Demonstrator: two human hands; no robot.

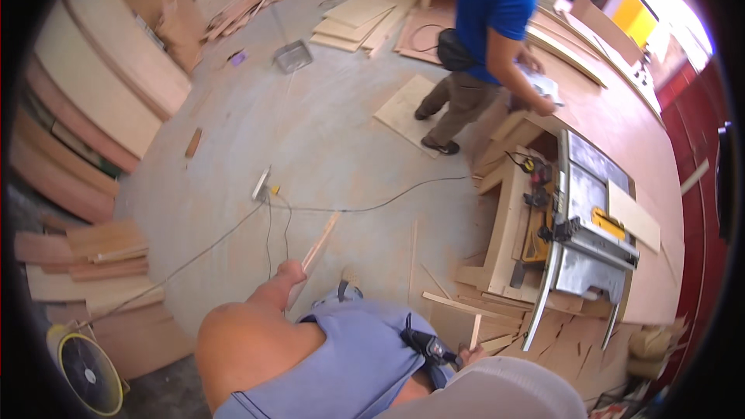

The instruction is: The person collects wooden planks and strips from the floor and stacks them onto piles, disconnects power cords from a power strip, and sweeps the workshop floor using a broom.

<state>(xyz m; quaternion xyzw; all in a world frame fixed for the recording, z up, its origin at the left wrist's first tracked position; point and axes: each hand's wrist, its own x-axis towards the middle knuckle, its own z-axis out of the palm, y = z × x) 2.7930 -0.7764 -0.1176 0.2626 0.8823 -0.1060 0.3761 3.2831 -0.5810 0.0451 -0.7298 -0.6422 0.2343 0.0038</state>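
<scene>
My left arm reaches forward and down, and my left hand (292, 271) is closed round a narrow wooden strip (320, 242) that slants away over the floor. Low on the right, my right hand (469, 354) is mostly hidden behind grey cloth (504, 388); its visible fingers grip a short upright wooden strip (476, 331). A black device (427, 345) hangs against my blue-grey clothing, between the two arms. Another thin wooden strip (450, 302) lies just beyond the right hand, above scattered offcuts.
A table saw (590, 178) stands at the right beside a large wooden worktop (652, 295). Beyond it a person in a blue shirt (497, 15) handles something. Cables (372, 208) and a power strip (262, 184) cross the floor. Board stacks (101, 252) and a fan (89, 372) are left.
</scene>
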